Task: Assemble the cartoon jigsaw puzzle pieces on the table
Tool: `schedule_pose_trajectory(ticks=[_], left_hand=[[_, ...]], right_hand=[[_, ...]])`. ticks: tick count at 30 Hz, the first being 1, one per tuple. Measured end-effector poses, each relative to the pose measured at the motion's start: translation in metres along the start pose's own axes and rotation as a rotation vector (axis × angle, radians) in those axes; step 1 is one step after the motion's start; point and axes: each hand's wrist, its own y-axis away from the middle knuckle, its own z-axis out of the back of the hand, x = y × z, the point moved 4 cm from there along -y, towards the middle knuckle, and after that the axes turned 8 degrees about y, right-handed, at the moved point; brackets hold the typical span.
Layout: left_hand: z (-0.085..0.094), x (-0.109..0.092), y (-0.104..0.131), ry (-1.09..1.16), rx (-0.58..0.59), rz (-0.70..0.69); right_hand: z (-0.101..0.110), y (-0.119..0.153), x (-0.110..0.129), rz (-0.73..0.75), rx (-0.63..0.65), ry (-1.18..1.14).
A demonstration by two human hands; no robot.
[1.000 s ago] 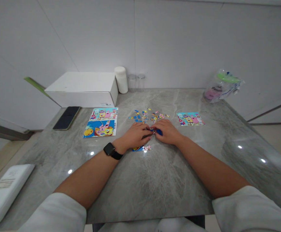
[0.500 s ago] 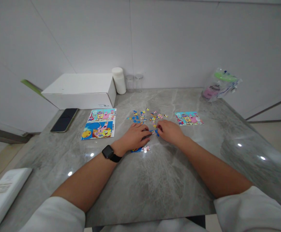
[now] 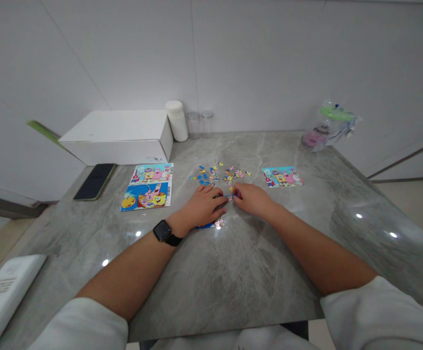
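Small jigsaw pieces meet between the fingertips of both hands, low over the table. My left hand, wearing a black watch, has bent fingers closed at their left end. From the other side my right hand pinches a blue-edged jigsaw piece, mostly hidden by the fingers. Partly under my left hand lies a joined strip of puzzle, blue and pink. Just beyond the hands, loose jigsaw pieces in blue, yellow and pink are scattered.
A picture card lies to the right, a larger picture sheet to the left beside a phone. Along the back stand a white box, a white bottle, two clear jars and a bagged cup.
My right hand has shifted slightly left, bringing its blue piece up against the piece at my left fingertips. My left hand stays nearly in place; the view has shifted slightly.
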Motion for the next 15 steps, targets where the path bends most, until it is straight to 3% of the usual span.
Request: schedule_pose_trajectory(ticks=[8,15], left_hand=[[0.005,-0.011,-0.001,-0.127,-0.006,-0.029],[0.004,-0.011,-0.002,-0.054,0.024,-0.07]], right_hand=[[-0.007,-0.003,0.0,0.038,-0.032,-0.03],[-0.007,-0.004,-0.001,0.063,-0.049,-0.05]])
